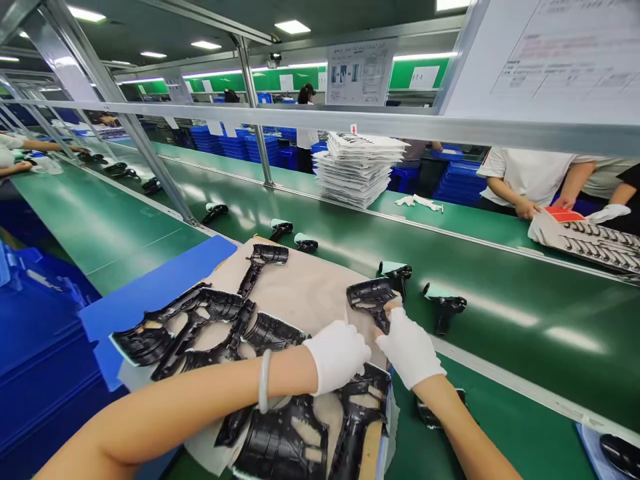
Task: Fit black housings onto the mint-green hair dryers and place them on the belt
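Note:
My right hand (411, 350), in a white glove with bare fingertips, grips a black plastic hair dryer housing half (371, 293) by its handle, above the right edge of a cardboard sheet. The inner ribs of this half face up. My left hand (337, 357), gloved too, is closed low over the pile, close to another housing half (367, 387); its fingertips are hidden, so I cannot make out what they hold. Several more housing halves (280, 440) lie around and under my left forearm on the cardboard sheet (300, 287). One half (260, 263) lies apart at the far end.
Beyond the cardboard runs a green conveyor belt (510, 347) carrying several black housings (445, 307) with pale green film. A stack of white packs (357, 170) stands behind it. Blue bins (40, 373) are at left. A metal rail (300, 119) crosses overhead. Co-workers handle a tray (590, 237) at right.

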The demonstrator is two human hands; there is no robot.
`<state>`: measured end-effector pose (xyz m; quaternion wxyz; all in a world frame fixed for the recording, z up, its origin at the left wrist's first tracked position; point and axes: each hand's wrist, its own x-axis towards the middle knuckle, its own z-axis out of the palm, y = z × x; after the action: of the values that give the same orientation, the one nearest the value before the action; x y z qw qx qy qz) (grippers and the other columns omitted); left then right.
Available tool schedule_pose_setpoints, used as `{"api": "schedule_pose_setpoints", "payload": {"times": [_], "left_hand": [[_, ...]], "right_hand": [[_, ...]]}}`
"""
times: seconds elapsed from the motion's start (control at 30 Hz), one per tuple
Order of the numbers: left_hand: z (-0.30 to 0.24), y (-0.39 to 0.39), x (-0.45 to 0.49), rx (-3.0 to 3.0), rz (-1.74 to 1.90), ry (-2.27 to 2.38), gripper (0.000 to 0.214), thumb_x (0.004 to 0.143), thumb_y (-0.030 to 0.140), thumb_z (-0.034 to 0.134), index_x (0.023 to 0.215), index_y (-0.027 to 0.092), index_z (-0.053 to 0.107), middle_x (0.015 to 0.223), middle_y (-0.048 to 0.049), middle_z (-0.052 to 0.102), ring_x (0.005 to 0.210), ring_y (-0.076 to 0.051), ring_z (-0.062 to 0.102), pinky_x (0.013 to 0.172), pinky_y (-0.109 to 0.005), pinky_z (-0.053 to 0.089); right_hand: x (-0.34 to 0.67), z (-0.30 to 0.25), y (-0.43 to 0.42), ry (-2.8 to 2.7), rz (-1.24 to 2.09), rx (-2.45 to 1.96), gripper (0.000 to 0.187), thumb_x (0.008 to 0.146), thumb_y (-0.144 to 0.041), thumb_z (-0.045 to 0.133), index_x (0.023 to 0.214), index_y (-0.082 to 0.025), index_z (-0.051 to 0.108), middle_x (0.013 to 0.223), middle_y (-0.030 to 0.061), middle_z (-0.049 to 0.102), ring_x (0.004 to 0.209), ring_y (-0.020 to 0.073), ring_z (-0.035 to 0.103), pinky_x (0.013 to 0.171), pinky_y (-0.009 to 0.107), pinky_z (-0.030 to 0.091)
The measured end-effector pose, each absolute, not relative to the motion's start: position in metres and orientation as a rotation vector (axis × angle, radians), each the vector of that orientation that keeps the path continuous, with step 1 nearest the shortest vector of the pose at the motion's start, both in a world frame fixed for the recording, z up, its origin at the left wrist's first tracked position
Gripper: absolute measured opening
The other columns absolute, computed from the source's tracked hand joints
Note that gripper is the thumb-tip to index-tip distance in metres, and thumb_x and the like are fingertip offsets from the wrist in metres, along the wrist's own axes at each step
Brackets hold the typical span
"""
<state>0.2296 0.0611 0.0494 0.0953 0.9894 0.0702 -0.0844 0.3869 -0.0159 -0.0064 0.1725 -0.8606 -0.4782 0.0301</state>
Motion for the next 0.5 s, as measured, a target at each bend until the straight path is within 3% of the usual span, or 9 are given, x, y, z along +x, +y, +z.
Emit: {"api": "schedule_pose_setpoints", "payload": {"times": [0.1,0.2,0.33,0.4,0.5], "left_hand": [[0.07,0.068,0.211,2.871,-0.171,0.351,0.018,0.092,0.023,0.052,0.09,0.015,0.068,0.089,-0.0126,0.074,0.08,-0.031,0.071,0.07,-0.038,0.053],[0.09,0.08,0.18,2.625,-0.018,0.546,0.027,0.096,0.025,0.039,0.105,0.018,0.064,0.095,-0.007,0.075,0.082,-0.024,0.072,0.072,-0.033,0.054],[0.091,0.092,0.145,1.83,0.148,0.653,0.023,0.087,0.029,0.053,0.102,0.018,0.068,0.103,-0.0035,0.075,0.101,-0.026,0.068,0.091,-0.036,0.052],[0.085,0.093,0.132,1.482,0.183,0.674,0.019,0.081,0.033,0.064,0.092,0.019,0.07,0.093,-0.0044,0.076,0.095,-0.028,0.069,0.085,-0.038,0.056],[0.075,0.089,0.121,1.195,0.195,0.716,0.024,0.071,0.041,0.076,0.08,0.021,0.067,0.078,-0.0069,0.075,0.076,-0.028,0.072,0.07,-0.037,0.058]], "right_hand": [[0.402,-0.013,-0.033,-1.285,-0.043,-2.27,0.041,0.088,-0.03,0.05,0.125,-0.012,0.044,0.112,0.0182,0.067,0.103,0.0285,0.066,0.085,0.041,0.053],[0.409,-0.024,-0.057,-1.209,-0.245,-1.917,0.034,0.094,-0.033,0.043,0.126,-0.02,0.046,0.123,0.0142,0.062,0.115,0.0245,0.061,0.096,0.043,0.051],[0.406,-0.044,-0.08,-1.154,-0.316,-1.54,0.031,0.094,-0.024,0.05,0.125,-0.027,0.052,0.122,0.0097,0.062,0.115,0.0239,0.061,0.098,0.048,0.051],[0.402,-0.05,-0.087,-1.117,-0.293,-1.46,0.031,0.094,-0.026,0.051,0.124,-0.027,0.054,0.123,0.0104,0.062,0.116,0.0254,0.06,0.099,0.05,0.05],[0.391,-0.046,-0.096,-0.911,-0.126,-1.431,0.036,0.09,-0.049,0.053,0.115,-0.025,0.059,0.115,0.0108,0.065,0.11,0.0298,0.062,0.095,0.052,0.05]]}}
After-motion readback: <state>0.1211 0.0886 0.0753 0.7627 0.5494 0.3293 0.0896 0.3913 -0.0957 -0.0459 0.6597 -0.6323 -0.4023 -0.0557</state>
